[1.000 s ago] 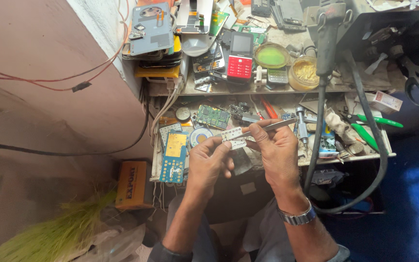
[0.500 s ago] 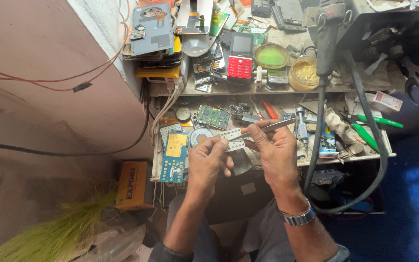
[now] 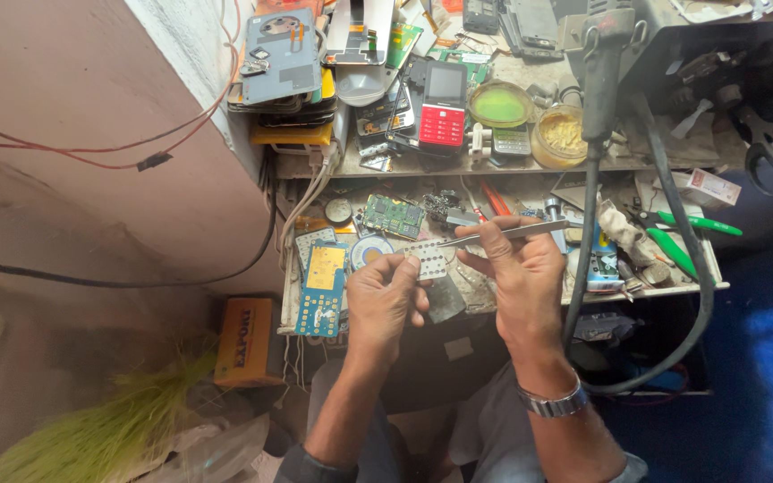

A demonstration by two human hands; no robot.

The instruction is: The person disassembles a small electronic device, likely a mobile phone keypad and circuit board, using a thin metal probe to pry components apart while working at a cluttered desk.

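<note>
Little has changed over the last second: both hands stay at the same spot above the near edge of the tabletop (image 3: 673,286), and the small white keypad membrane (image 3: 428,260) has only been tipped a little, so its dotted face now shows more fully to the camera; the work reads as steady, fine handling rather than a new step. The left hand (image 3: 385,300) keeps the membrane pinched at its lower left corner, its fingers (image 3: 402,268) closed on the edge and the thumb tucked behind; the wrist is bent upward, the forearm rising from the lap. The right hand (image 3: 522,268) grips a pair of metal tweezers (image 3: 503,234), fingers wrapped snugly round the shaft, the tips aimed left so that they meet the membrane's upper edge; whether the tips are actually clamped on it is too fine to tell. A metal wristwatch (image 3: 552,404) sits on the right wrist. Just beyond the hands, toward the middle of the tabletop, lies a green circuit board (image 3: 394,216); a blue and yellow board (image 3: 322,286) lies along the left edge; on the raised shelf (image 3: 386,168) at the back stands a red and black phone (image 3: 444,105).
</note>
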